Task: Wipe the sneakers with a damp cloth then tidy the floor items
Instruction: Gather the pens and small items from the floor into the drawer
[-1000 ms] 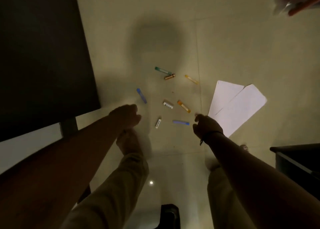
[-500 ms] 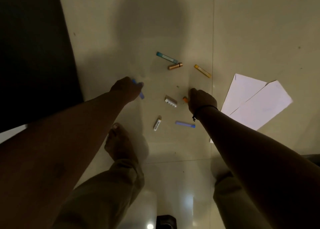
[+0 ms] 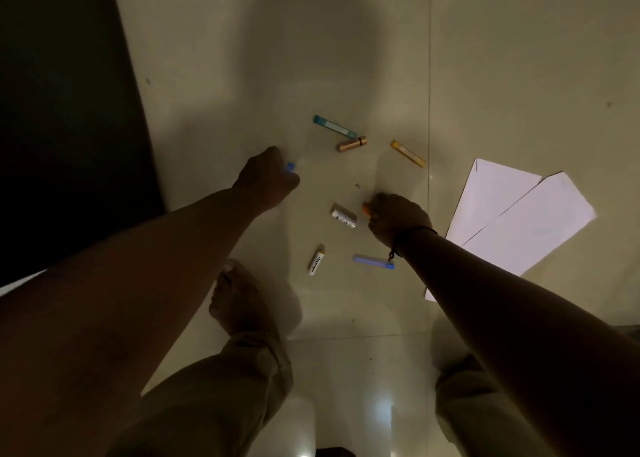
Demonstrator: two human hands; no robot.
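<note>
left hand [image 3: 268,176] gripping blue plastic tube [image 3: 290,166] | right hand [image 3: 394,216] pinching orange tube [image 3: 365,208] | risk: dim light, tubes rolling off across glossy tile floor [image 3: 519,76], knocking white battery-like cylinder [image 3: 343,215]

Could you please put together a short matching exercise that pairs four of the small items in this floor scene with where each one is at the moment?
Items:
1. blue tube
2. orange tube
3. teal tube
4. white paper sheets

Places:
A. on the floor, farthest from the person
B. in the left hand
C. on the floor to the person's right
D. at the fingertips of the right hand

Pairs: 1-B, 2-D, 3-A, 4-C
</note>
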